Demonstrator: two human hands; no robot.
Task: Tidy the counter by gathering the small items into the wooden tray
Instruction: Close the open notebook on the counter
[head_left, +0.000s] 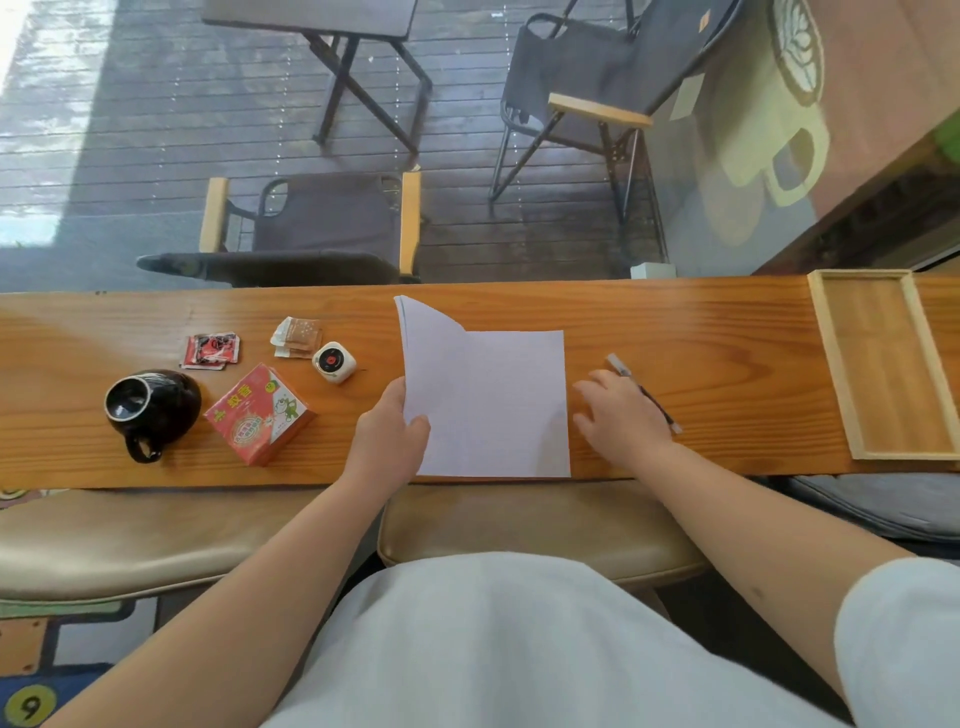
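A wooden tray (831, 364) lies at the counter's right end with nothing in it. A white notebook (498, 405) lies open mid-counter; my left hand (389, 436) pinches its left page, which is lifted. My right hand (621, 415) rests flat on the counter just right of the notebook, partly covering a pen (621, 365). Further left lie a red box (260, 413), a small white square gadget with a red dial (334, 361), brown sachets (297, 335), red packets (210, 351) and a black mug (150, 408).
The long wooden counter (717, 332) runs left to right, with a window behind it showing folding chairs and a table outside. Tan padded stools (519, 519) stand under the near edge. A small white block (652, 270) sits at the back edge.
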